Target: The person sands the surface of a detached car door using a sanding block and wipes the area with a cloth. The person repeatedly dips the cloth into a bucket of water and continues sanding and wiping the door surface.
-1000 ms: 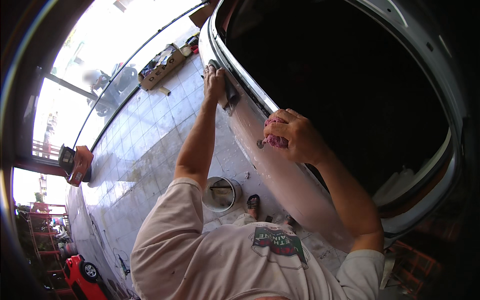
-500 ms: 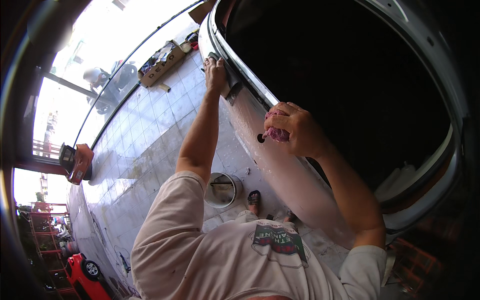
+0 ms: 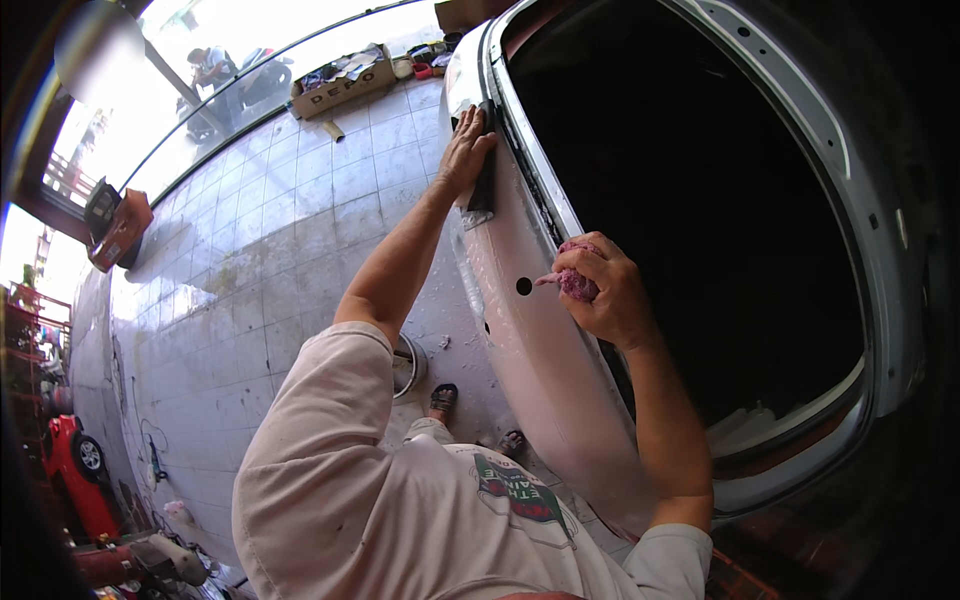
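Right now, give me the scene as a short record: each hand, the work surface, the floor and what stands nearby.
Left hand: laid flat on a long dark pad against the panel
Right hand: closed around a crumpled pink cloth or sponge
Work surface: curved, pale pinkish vehicle panel, wet-looking, with a round dark hole
Floor: pale grey square tiles
Nearby: round pale bucket, partly hidden; long brown cardboard box

Bright daylight [image 3: 310, 25] from the far side gleams on a pale, stained tile floor [image 3: 300, 250].
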Demonstrator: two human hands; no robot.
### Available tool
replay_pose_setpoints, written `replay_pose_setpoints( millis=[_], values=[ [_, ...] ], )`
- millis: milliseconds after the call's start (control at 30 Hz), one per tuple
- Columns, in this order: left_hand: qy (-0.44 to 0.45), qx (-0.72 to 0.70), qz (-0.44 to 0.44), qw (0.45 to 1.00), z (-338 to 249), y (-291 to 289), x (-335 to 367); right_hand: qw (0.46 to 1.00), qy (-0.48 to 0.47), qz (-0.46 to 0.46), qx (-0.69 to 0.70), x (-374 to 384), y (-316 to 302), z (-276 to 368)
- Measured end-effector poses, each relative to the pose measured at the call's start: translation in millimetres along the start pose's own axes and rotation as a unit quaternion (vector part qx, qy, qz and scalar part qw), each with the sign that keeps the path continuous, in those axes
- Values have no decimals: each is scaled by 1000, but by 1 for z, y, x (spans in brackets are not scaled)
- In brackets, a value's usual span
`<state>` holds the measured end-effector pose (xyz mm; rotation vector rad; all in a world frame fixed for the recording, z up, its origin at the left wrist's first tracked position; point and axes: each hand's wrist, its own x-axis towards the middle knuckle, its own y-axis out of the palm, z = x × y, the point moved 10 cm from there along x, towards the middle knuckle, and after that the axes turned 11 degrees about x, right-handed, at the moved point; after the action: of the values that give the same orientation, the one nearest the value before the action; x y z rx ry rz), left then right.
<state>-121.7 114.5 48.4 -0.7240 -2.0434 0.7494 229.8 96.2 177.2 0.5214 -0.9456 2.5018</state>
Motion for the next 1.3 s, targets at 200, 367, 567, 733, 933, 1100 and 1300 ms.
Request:
replay_pose_setpoints(
  millis=[200,367,567,733,933,1100,1300],
  values=[
    [36,-9,48,998,-177,11,-156,998,-4,-7,-68,-13,-19,-14],
    [22,-9,22,999,-79,14,-67,996,4,9,-94,-6,-6,-10],
    [-231,-19,-13,973,-60,36,-18,996,-16,-18,-90,-1,-14,-10],
    [-31,7,3,999,-202,13,-132,995,-17,-46,-84,-13,-22,-11],
    [-191,-9,-21,981,-28,8,8,993,-31,-5,-117,3,1,4],
    [-141,-13,-13,990,-116,22,-85,992,-17,-16,-125,-2,-8,-9],
    [-1,-18,24,1000,-161,12,-170,992,-21,-8,-127,-4,-15,-7]
  ],
)
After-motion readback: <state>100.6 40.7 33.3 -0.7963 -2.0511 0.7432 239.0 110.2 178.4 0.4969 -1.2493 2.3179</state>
